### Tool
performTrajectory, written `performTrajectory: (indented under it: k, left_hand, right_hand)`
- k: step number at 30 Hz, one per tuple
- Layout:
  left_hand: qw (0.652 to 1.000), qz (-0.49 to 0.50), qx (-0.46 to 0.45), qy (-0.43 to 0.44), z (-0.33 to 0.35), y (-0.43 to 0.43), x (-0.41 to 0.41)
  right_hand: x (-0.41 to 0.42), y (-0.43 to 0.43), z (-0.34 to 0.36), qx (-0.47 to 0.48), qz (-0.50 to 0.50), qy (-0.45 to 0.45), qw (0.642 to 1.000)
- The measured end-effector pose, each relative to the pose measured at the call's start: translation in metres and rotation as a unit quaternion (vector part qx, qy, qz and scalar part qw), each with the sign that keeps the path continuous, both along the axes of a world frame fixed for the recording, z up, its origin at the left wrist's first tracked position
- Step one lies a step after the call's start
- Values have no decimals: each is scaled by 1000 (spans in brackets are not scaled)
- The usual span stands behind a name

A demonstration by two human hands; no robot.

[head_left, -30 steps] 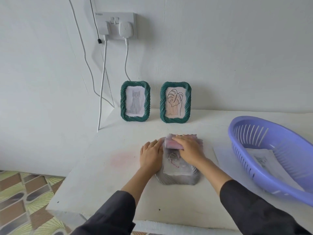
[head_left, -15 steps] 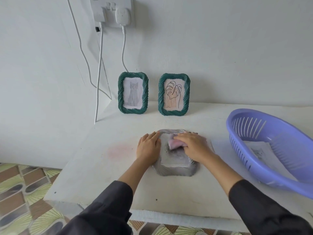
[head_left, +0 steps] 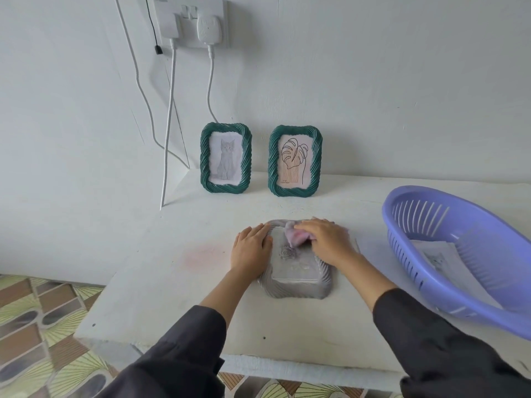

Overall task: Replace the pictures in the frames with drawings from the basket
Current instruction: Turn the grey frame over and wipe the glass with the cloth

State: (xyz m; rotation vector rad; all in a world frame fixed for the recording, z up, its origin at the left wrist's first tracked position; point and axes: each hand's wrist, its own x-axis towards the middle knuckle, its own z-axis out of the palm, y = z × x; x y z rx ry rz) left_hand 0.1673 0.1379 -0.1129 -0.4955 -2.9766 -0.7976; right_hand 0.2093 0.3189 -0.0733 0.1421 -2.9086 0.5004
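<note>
On the desk [head_left: 172,282], left hand [head_left: 251,248] lies flat, steadying grey frame [head_left: 296,282]; right hand [head_left: 327,242] grips pink cloth [head_left: 296,238] on its face. Best: light even wipes, frame pinned.

Right: basket [head_left: 465,303] close; behind: upright frames [head_left: 205,159]; left tabletop [head_left: 172,254] apparently open.

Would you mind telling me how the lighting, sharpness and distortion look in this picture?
Head view: soft, even light, no glare, only faint shadows beside the grey frame and purple basket; the right hand and pink cloth look slightly blurred, the green frames are sharp; wide-angle stretch enlarges the sleeves.
</note>
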Motion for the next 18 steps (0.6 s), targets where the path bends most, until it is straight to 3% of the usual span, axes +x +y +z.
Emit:
performTrajectory:
  k: [6, 13, 18]
  left_hand:
    - [1000, -1, -5, -3, 0, -1, 0]
    - [1000, -1, -8, -6, 1, 0, 1]
    - [1000, -1, -6, -3, 0, -1, -2]
  right_hand:
    - [27, 8, -6, -2, 112, -50, 992]
    - [-1, 0, -4, -11, 15, -11, 1000]
    - [41, -8, -15, -20, 109, -23, 994]
